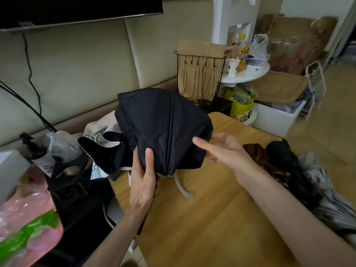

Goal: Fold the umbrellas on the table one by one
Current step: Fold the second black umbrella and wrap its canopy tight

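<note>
Black umbrella (163,128) gripped by left hand (142,178), right hand (221,149) outstretched beside it.

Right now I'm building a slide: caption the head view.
Left hand grips black umbrella over wooden table; right hand open beside it.

Single head-worn wide-angle view, looking forward and down, close over the table (212,218)

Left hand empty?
No, the left hand grips the black umbrella near its lower end, thumb pressed on the fabric.
</note>
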Demonstrator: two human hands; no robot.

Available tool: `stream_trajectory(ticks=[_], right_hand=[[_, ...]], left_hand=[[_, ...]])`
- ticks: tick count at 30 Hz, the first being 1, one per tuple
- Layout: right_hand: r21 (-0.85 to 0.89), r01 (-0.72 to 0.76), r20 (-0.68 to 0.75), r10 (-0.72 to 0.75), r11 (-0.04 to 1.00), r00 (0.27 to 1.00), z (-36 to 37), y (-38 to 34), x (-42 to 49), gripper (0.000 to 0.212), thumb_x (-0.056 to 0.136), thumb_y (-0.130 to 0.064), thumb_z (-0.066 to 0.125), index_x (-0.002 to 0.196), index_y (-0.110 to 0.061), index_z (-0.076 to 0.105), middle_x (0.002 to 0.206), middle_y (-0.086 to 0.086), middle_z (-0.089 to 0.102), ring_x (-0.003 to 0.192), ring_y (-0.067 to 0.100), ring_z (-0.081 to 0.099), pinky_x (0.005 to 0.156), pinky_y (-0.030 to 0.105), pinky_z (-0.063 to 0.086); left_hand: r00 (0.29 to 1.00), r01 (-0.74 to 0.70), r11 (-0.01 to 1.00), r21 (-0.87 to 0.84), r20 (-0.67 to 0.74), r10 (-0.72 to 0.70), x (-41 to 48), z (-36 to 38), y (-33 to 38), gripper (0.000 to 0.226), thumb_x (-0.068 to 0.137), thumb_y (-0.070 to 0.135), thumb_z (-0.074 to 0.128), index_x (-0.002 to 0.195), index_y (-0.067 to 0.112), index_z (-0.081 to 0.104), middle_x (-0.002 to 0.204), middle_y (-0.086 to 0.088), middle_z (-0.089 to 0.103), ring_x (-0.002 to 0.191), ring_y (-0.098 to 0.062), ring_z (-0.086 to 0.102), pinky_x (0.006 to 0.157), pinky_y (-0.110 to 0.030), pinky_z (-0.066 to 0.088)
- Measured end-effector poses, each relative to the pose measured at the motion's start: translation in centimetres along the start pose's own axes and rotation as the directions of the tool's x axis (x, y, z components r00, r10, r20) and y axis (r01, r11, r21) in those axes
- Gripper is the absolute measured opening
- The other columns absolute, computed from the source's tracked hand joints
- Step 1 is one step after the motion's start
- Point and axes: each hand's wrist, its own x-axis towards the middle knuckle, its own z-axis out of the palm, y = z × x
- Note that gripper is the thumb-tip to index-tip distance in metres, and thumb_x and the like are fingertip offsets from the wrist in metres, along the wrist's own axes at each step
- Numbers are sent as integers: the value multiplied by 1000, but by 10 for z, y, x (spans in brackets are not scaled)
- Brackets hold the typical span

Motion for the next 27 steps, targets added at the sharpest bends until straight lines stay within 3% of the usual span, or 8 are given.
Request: stream_trajectory(ticks=[3, 7, 11, 13, 17, 21, 24, 27], right_hand=[[-35, 151, -14, -152, 988, 988, 0, 12, 8, 19, 88, -16, 86, 105, -15, 77, 96, 1, 81, 94, 15, 77, 89, 34, 63], [55, 263, 174, -269, 963, 947, -25, 9, 11, 27, 91, -5, 78, 115, -18, 77, 101, 3, 82, 94, 15, 76, 77, 21, 58], [71, 197, 369, -210, 978, 905, -30, 18, 15, 67, 92, -4, 75, 153, -20, 50, 120, 10, 77, 113, 24, 74, 96, 33, 59], [45, 175, 356, -179, 984, 917, -28, 18, 15, 108, 85, -15, 86, 165, -40, 18, 134, 6, 69, 114, 22, 74, 102, 42, 57], [-210, 410, 366, -318, 887, 875, -10, 14, 7, 155, 59, -38, 103, 150, -70, -19, 170, -16, 5, 155, 23, 32, 118, 60, 42], [-484, 563, 143, -574, 670, 806, 18, 29, 2, 127, 70, -19, 96, 161, -38, 8, 157, -8, 14, 132, 21, 51, 87, 22, 56], [-715, 551, 67, -741, 431, 668, 24, 42, 3, 108, 66, -26, 99, 150, -25, 31, 151, 11, 27, 113, 27, 63, 72, 25, 60], [-839, 493, 131, -792, 232, 596, 22, 48, 1, 84, 67, -29, 97, 135, -22, 48, 140, 12, 36, 108, 30, 63, 67, 28, 58]], left_hand=[[1000, 6, 1000, -5, -13, -6, -2, 4, -7, 53, 102, 70, 42, 151, 52, 40, 145, 20, 57, 126, -9, 58, 98, -37, 58], [997, 43, 998, -46, -67, -46, 5, 0, -8, 49, 99, 75, 44, 143, 54, 47, 134, 24, 63, 115, -5, 65, 95, -43, 60], [983, 145, 985, -96, -99, -154, 10, -6, -14, 80, 83, 94, 48, 151, 51, 42, 156, -11, 52, 139, -43, 53, 111, -65, 47], [988, 106, 989, -98, -105, -117, 11, -10, -16, 82, 86, 92, 47, 155, 49, 38, 155, -2, 53, 139, -39, 53, 111, -66, 47], [989, 95, 993, -69, -105, -102, 11, -10, -19, 85, 84, 95, 44, 156, 51, 35, 162, -1, 45, 146, -39, 46, 115, -68, 42], [995, 12, 998, -64, -102, -19, 7, -6, -11, 47, 101, 75, 42, 142, 53, 48, 150, 7, 58, 140, -27, 55, 109, -53, 52], [996, -25, 998, -51, -87, 21, 7, -3, -11, 44, 103, 72, 41, 140, 50, 50, 134, -14, 64, 118, -44, 65, 93, -64, 57], [995, -24, 999, -25, -93, 21, 5, -2, -12, 49, 100, 77, 42, 144, 55, 46, 139, 8, 64, 125, -31, 64, 99, -59, 56]])
